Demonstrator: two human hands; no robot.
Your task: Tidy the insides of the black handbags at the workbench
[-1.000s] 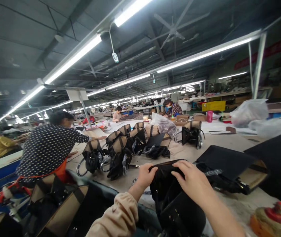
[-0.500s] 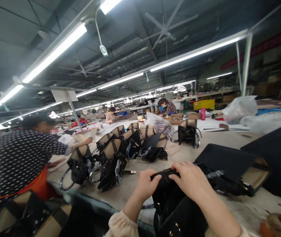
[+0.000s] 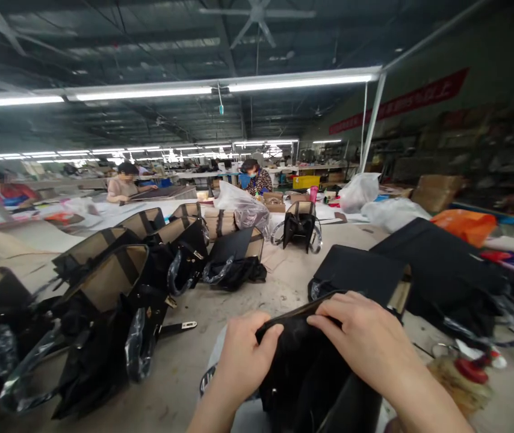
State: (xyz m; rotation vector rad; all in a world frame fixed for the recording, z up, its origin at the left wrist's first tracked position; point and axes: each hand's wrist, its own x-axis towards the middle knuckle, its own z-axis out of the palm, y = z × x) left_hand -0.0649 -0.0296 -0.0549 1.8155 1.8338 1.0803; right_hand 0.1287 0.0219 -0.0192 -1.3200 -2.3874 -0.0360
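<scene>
A black bag (image 3: 311,367) stands upright at the bottom centre, close to me. My left hand (image 3: 250,349) pinches the left part of its top edge, thumb on the near side. My right hand (image 3: 356,331) grips the same edge farther right, with the thumb on the near side and the fingers over the rim. The lower part of this bag runs out of the picture. Just behind my right hand lies another black bag (image 3: 360,270) with a tan inside.
Several black bags with tan linings and plastic-wrapped handles, one of them here (image 3: 112,288), crowd the left. A small bag (image 3: 300,225) stands farther back. A jar with a red top (image 3: 462,379) and a large black bag (image 3: 442,270) are at right. People work behind.
The view has turned right, so the near co-worker in dotted clothing has left the picture and more of the right side shows. Both hands still hold the bag's top edge.
</scene>
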